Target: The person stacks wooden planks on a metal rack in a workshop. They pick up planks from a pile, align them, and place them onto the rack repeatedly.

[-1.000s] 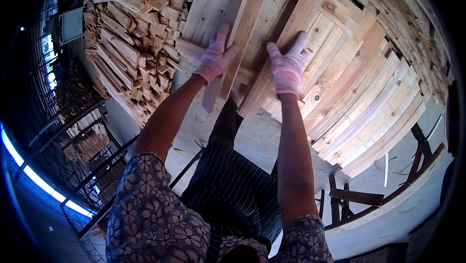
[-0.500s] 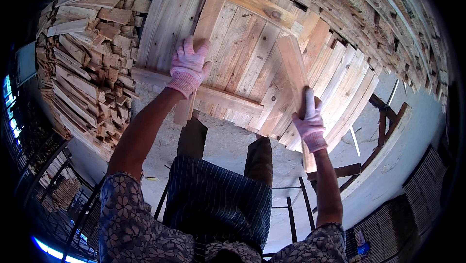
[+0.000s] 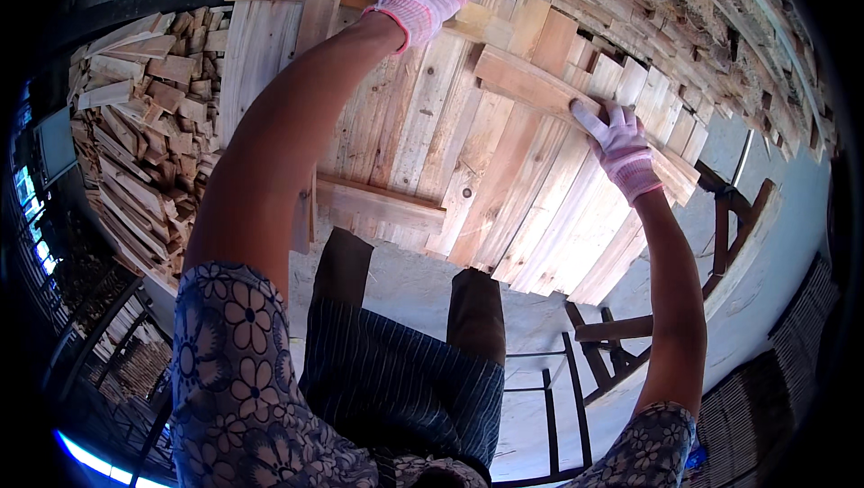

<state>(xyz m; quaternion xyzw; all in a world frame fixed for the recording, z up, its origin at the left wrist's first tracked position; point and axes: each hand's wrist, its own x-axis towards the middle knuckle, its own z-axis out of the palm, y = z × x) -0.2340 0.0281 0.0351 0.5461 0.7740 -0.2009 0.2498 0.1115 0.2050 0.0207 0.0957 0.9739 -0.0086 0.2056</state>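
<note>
Slantwise, a plank [image 3: 531, 81] lies beneath the right hand [image 3: 621, 144], its fingers spread.

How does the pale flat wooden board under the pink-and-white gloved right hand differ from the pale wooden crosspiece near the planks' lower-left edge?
The board has the right hand on it; the crosspiece has neither hand on it. The board slants down rightward more steeply in the picture than the crosspiece. The board lies farther right than the crosspiece. Both are pale wood and lie across the planks.
</note>
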